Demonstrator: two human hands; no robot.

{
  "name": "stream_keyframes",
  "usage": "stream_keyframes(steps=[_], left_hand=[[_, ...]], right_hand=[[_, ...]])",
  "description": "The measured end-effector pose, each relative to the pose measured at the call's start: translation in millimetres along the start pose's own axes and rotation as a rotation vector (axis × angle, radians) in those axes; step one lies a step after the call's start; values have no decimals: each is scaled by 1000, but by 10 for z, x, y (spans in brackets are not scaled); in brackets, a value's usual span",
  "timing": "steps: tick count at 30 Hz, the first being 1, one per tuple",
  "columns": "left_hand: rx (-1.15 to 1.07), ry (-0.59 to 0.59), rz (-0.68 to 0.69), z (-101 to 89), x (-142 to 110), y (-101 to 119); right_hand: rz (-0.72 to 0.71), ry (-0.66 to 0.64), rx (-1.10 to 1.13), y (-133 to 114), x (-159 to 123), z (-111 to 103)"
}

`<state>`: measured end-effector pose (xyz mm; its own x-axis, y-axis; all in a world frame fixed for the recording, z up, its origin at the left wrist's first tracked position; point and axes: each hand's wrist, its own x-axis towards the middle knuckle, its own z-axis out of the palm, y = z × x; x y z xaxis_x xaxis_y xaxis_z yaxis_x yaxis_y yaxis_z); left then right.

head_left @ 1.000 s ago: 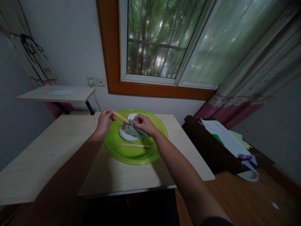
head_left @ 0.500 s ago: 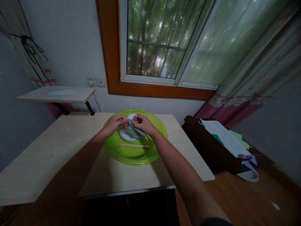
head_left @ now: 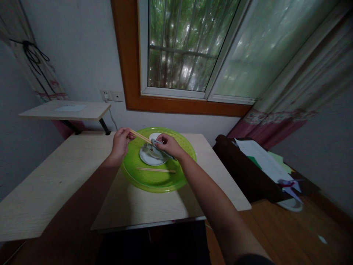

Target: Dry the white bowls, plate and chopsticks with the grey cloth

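My left hand (head_left: 121, 141) is closed on the end of a pair of light wooden chopsticks (head_left: 140, 136), held slanting down to the right over a green tray (head_left: 160, 186). In my right hand (head_left: 168, 144) is a grey strip, perhaps a cloth (head_left: 154, 142), pinched between thumb and fingers. The chopsticks' far ends meet this grey piece; whether they pass inside it is too small to tell. Below both hands a white plate (head_left: 149, 161) lies on the tray. A smaller white dish (head_left: 153, 135) sits behind it. Another pair of chopsticks (head_left: 156, 170) rests across the tray's near part.
The tray stands on a pale wooden table (head_left: 68, 176). A raised shelf (head_left: 66, 109) holds a sheet of paper at the left. Behind are a wall socket (head_left: 111, 95) and a window. To the right, papers (head_left: 261, 162) lie on a dark piece of furniture.
My left hand has moved left, away from my right hand, drawing the chopsticks out to the upper left. Their ends no longer stick out at the right. My right hand stays nearly still.
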<state>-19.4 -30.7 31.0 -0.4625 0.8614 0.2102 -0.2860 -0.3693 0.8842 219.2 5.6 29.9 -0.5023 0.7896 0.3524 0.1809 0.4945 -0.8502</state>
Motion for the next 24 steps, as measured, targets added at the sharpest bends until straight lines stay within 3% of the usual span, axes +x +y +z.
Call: stream_keyframes(steps=[10, 24], left_hand=[[350, -565, -169, 103, -116, -85], [407, -692, -125, 103, -130, -112]], right_hand=[[-33, 8, 51, -8, 8, 59], [-33, -9, 135, -5, 13, 73]])
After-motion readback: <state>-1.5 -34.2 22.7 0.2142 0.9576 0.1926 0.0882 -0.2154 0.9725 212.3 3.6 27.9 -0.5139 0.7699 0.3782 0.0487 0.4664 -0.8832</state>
